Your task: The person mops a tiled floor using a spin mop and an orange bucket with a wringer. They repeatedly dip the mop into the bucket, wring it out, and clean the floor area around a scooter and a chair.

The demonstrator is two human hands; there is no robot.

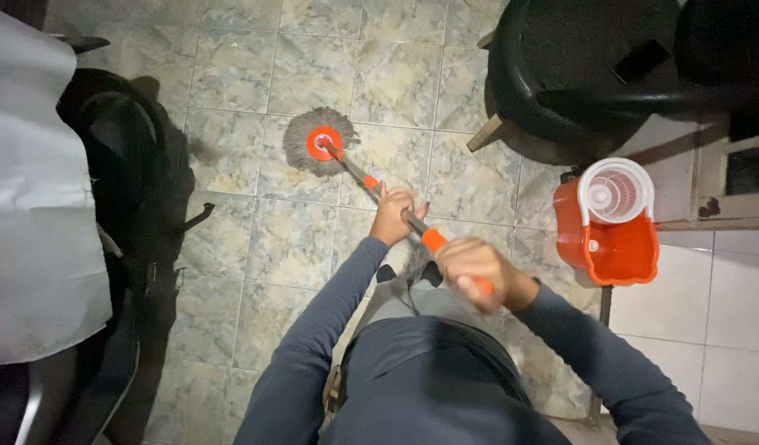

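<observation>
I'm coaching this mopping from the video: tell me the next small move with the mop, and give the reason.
Probably draw the mop head back across the tiles toward the feet. It lies flat on the floor at the far end of the reach, the left hand lower on the pole and the right hand at its top, so a pull seems likelier than a further push. The bucket stands apart on the right.

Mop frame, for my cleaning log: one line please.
left hand: grips mop handle lower | right hand: grips upper | mop head: on tiled floor | bucket: right
</observation>
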